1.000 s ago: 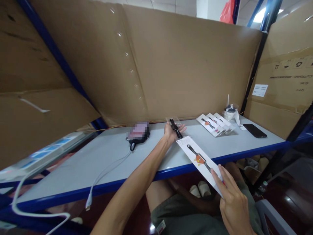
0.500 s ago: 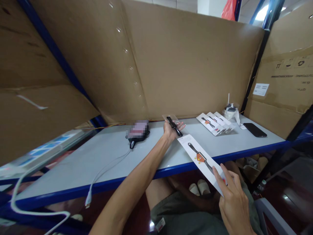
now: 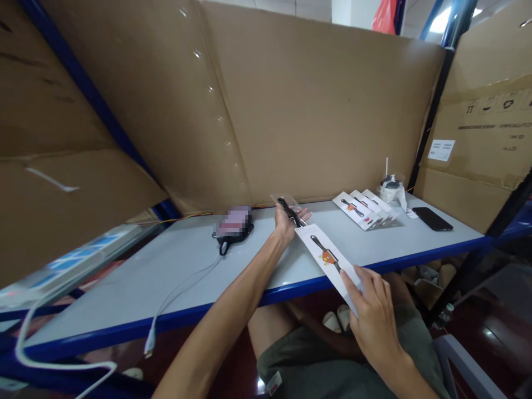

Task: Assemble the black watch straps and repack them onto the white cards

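Observation:
My left hand [image 3: 286, 220] is over the table near the cardboard wall, with a black-handled kitchen tool [image 3: 287, 208] lying across its palm and curled fingers. Clear plastic [image 3: 297, 200] shows around the tool. My right hand [image 3: 372, 307] grips the lower end of a long white printed package [image 3: 332, 266], thumb and fingers on its edges. A black tool and an orange shape are pictured on its front. The package's upper end covers the near end of the tool; whether the tool is inside it or behind it, I cannot tell.
Several similar printed packages [image 3: 353, 209] lean together at the right. Behind them stands a lidded cup with a straw [image 3: 389, 191], with a black phone [image 3: 432, 218] beside it. A dark device [image 3: 235, 235] and a white cable [image 3: 153, 335] lie at left. Cardboard [image 3: 316, 111] walls the table.
My right hand has moved the package up and left, so its upper end now covers the tool's near end. My left hand has barely moved.

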Demonstrator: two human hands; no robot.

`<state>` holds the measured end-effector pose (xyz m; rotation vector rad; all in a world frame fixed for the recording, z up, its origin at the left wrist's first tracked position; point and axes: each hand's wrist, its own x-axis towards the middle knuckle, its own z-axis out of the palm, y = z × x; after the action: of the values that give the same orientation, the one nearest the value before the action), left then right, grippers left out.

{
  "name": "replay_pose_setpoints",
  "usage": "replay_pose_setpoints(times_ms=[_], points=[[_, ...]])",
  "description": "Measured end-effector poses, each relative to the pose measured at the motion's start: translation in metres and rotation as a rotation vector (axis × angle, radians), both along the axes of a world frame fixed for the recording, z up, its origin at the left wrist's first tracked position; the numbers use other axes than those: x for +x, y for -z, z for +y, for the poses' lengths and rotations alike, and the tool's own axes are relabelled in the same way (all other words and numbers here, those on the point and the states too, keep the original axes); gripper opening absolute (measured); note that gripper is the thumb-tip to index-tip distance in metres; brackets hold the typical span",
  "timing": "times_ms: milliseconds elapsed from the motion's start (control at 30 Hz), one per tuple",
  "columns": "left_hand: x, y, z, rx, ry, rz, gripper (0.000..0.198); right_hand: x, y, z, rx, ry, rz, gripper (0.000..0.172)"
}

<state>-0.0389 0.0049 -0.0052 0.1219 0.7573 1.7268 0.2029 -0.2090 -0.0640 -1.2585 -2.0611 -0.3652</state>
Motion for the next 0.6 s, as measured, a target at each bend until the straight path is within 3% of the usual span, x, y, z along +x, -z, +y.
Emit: replay_pose_setpoints(times_ms=[200, 400, 600], points=[[0.005, 0.002, -0.001, 0.007, 0.094, 0.009, 0.053, -0.035, -0.018, 0.032, 0.130, -0.181, -0.025, 0.046], [-0.012, 0.000, -0.005, -0.003, 0.138, -0.031, 0.056, -0.069, -0.037, 0.066, 0.160, -0.291, -0.106, 0.044], [-0.016, -0.008, -0.007, 0.098, 0.064, -0.014, 0.051, -0.073, -0.027, 0.065, 0.181, -0.299, -0.140, 0.039]])
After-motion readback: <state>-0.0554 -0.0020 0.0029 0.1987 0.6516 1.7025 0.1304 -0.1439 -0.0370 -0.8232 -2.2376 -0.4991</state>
